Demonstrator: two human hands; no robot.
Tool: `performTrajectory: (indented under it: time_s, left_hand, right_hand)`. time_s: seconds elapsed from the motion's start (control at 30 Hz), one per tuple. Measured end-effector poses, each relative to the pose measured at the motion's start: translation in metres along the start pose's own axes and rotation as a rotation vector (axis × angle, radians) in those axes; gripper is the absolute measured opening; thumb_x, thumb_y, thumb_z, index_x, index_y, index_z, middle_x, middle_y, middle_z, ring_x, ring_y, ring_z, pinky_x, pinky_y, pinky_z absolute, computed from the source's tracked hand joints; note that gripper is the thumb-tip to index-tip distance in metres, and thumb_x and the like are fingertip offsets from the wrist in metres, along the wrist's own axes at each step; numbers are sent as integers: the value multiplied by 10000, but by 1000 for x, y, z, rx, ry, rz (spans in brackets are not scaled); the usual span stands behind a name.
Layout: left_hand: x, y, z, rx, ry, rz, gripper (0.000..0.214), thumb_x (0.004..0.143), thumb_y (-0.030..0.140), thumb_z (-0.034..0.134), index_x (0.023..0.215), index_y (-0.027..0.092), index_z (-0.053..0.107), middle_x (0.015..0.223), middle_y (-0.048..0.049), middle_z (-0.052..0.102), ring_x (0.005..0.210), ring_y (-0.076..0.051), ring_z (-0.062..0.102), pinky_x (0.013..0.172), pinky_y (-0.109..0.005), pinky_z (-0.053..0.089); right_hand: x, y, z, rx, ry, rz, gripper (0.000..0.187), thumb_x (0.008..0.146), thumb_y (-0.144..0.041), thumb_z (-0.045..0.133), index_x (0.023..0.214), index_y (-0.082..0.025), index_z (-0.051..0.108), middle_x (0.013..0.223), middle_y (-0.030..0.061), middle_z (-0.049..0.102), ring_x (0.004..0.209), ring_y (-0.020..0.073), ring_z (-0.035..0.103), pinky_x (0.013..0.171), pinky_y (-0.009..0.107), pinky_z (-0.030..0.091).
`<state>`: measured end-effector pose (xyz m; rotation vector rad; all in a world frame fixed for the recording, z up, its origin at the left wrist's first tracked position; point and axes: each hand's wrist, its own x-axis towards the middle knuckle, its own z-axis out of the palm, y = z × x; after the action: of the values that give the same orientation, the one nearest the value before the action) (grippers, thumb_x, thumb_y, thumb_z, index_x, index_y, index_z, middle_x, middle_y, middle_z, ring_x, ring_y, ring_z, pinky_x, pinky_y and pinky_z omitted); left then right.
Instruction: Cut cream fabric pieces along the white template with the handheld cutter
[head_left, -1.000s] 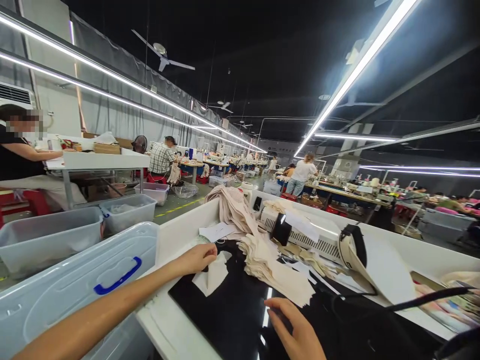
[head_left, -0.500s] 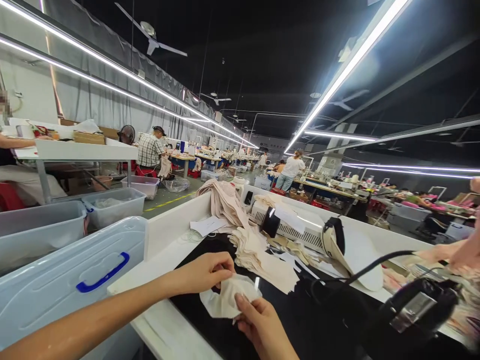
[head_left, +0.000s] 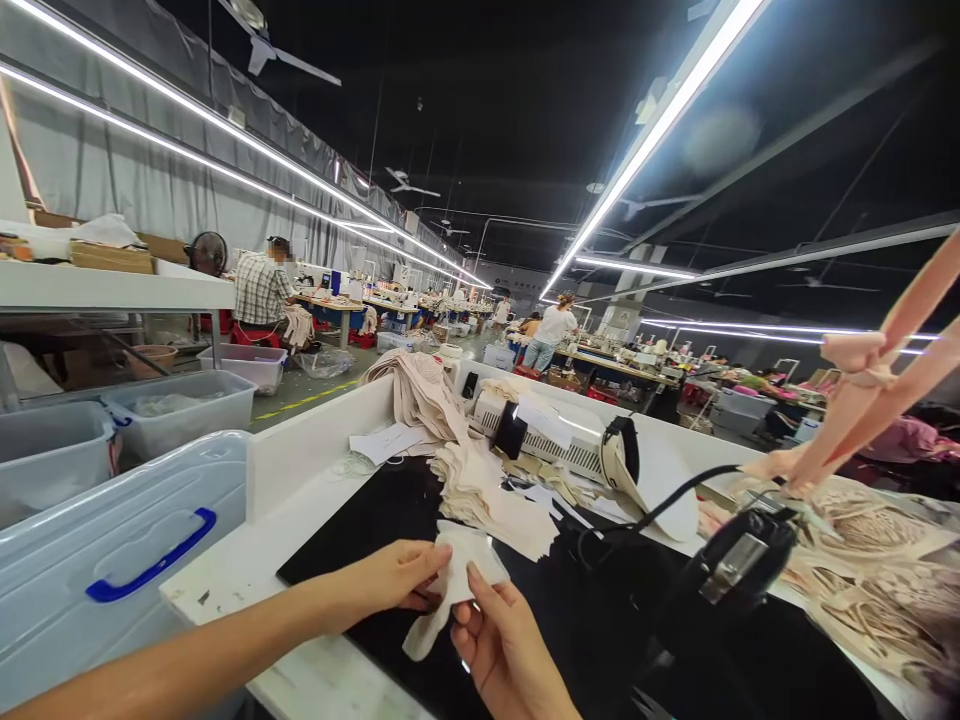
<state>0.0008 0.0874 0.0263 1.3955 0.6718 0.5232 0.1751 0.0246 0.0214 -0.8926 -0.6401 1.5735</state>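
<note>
Between my two hands a small cream piece of fabric (head_left: 459, 565) is held up above a black work surface (head_left: 330, 545). My left hand (head_left: 409, 575) pinches its left side between thumb and fingers. The right side is gripped by my right hand (head_left: 495, 620), thumb on top and fingers curled beneath. One end of the piece hangs down at the lower left. Just beyond my hands lies a fanned stack of cream fabric pieces (head_left: 487, 500). A dark device with a metal plate (head_left: 739, 567) stands to the right of my hands.
A white low wall (head_left: 322, 440) edges the table. Behind the stack lie a draped beige fabric pile (head_left: 420, 395) and a white slotted machine (head_left: 562, 445). Lace pieces (head_left: 862, 570) lie at right, below a hanging pink strap (head_left: 862, 400). A lidded plastic bin (head_left: 150, 550) stands at left.
The view has turned slightly right, bringing the lace pieces and pink strap further in. The held fabric has gone from spread and rounded to folded narrower, with one end hanging.
</note>
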Motion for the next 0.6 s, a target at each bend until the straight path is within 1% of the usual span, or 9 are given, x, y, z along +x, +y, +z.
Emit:
performTrajectory:
  time_s: [0.07, 0.2, 0.3, 0.37, 0.43, 0.5, 0.6]
  left_hand:
    - [3, 1, 1, -28, 9, 17, 739, 794, 873, 642, 1047, 180, 685, 1024, -69, 702, 1015, -216, 662, 974, -352, 491]
    - [5, 7, -1, -30, 42, 81, 692, 808, 805, 697, 1048, 156, 710, 909, -47, 690, 844, -180, 638, 819, -289, 491]
    - [5, 13, -3, -2, 87, 121, 671, 776, 762, 760, 1057, 155, 713, 923, -47, 698, 823, -181, 624, 754, -268, 477]
    - [5, 15, -4, 21, 111, 127, 660, 770, 746, 772, 1063, 157, 707, 930, -46, 701, 805, -182, 615, 707, -256, 466]
    - [6, 16, -4, 47, 126, 127, 648, 779, 739, 766, 1057, 157, 701, 913, -40, 698, 770, -175, 601, 660, -244, 446]
    - [7, 16, -4, 74, 131, 124, 641, 789, 745, 749, 1033, 155, 699, 874, -33, 688, 728, -166, 583, 624, -238, 424]
    - [7, 17, -4, 118, 140, 125, 643, 810, 766, 708, 992, 150, 698, 813, -23, 661, 685, -158, 555, 595, -237, 402]
  right_hand:
    - [-1, -1, -2, 5, -10, 6, 543, 565, -466, 1015, 891, -175, 693, 677, -25, 686, 573, 87, 623, 551, 197, 532]
    - [-1, -2, -5, 8, -23, 11, 541, 597, -474, 1001, 929, -164, 707, 692, -20, 686, 570, 77, 607, 545, 190, 525]
    - [-2, 1, -6, 3, -35, 26, 528, 635, -457, 989, 972, -155, 718, 714, -19, 682, 587, 69, 597, 548, 178, 520]
    - [-3, 4, -6, -3, -47, 34, 513, 638, -436, 992, 973, -158, 722, 713, -28, 668, 598, 64, 591, 557, 171, 514]
    - [-5, 8, -5, -10, -65, 32, 498, 613, -396, 1009, 950, -165, 724, 708, -36, 658, 601, 61, 583, 564, 168, 502]
    - [-6, 11, -4, -20, -87, 23, 506, 580, -352, 1026, 947, -170, 729, 741, -26, 679, 602, 60, 579, 574, 174, 494]
    - [-6, 13, -3, -32, -127, 6, 580, 520, -326, 1046, 986, -170, 739, 829, 5, 722, 627, 67, 584, 589, 184, 487]
